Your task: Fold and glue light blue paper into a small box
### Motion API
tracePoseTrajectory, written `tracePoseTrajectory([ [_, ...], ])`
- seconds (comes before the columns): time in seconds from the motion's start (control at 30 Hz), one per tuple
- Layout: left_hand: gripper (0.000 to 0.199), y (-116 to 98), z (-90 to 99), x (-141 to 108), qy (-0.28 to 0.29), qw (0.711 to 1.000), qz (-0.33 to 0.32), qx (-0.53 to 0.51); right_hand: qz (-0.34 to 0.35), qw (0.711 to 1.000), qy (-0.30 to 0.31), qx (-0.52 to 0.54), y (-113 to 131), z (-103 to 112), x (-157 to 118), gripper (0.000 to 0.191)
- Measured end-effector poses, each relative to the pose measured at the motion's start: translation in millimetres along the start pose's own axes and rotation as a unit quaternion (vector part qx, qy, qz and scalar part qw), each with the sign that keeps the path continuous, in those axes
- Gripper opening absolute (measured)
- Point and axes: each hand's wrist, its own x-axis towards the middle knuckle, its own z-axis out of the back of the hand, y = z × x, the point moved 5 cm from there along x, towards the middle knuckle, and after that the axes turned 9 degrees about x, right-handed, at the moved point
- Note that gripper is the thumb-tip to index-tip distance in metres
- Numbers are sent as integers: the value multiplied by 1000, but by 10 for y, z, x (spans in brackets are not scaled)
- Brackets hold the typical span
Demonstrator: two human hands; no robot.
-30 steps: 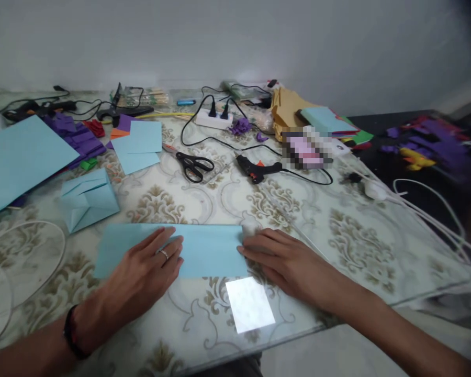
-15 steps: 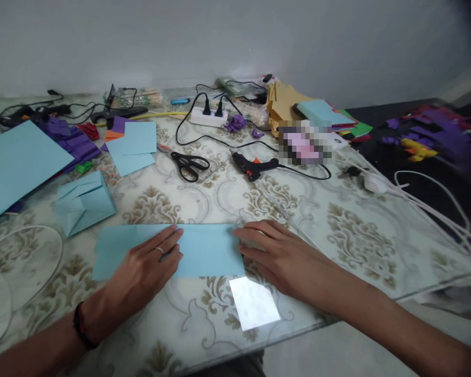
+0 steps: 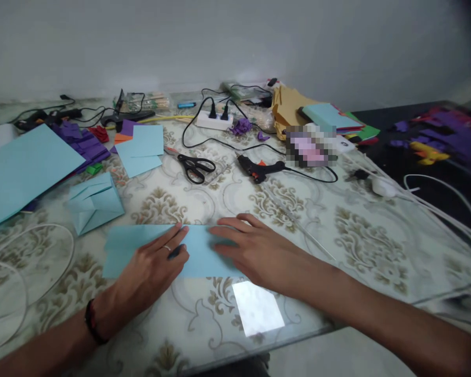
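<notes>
A long light-blue paper strip (image 3: 200, 256) lies flat on the patterned tabletop, its far edge running straight across. My left hand (image 3: 157, 259) rests on its middle, fingers stretched out with the tips at that far edge. Over the strip's right part is my right hand (image 3: 255, 248), its fingers spread and pointing left; they hide the right end. Whether those fingers press on the paper or hover, I cannot tell. Just beyond the strip's left end sits a folded light-blue paper piece (image 3: 98, 201).
Black-handled scissors (image 3: 196, 167) and a black glue gun (image 3: 261, 167) lie beyond the strip. A white power strip (image 3: 214, 120) with two plugs is farther back. Large blue sheets (image 3: 31, 167) lie left. White cables (image 3: 419, 199) cross the right side.
My right hand has slid left along the strip, from its right end towards my left hand. The left hand stays on the paper. The whole view has shifted slightly.
</notes>
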Motion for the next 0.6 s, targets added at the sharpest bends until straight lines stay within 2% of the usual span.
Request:
tracePoseTrajectory([
  [0.2,18,-1,-13,-7,6,1000,-2,6,68,997,24,38,-66,-43,231,35],
  [0.43,24,11,27,8,16,1000,-13,-1,102,992,47,52,-194,-67,297,39],
  [0.6,19,43,33,-10,16,1000,-9,-22,104,991,52,59,-236,-93,266,41],
])
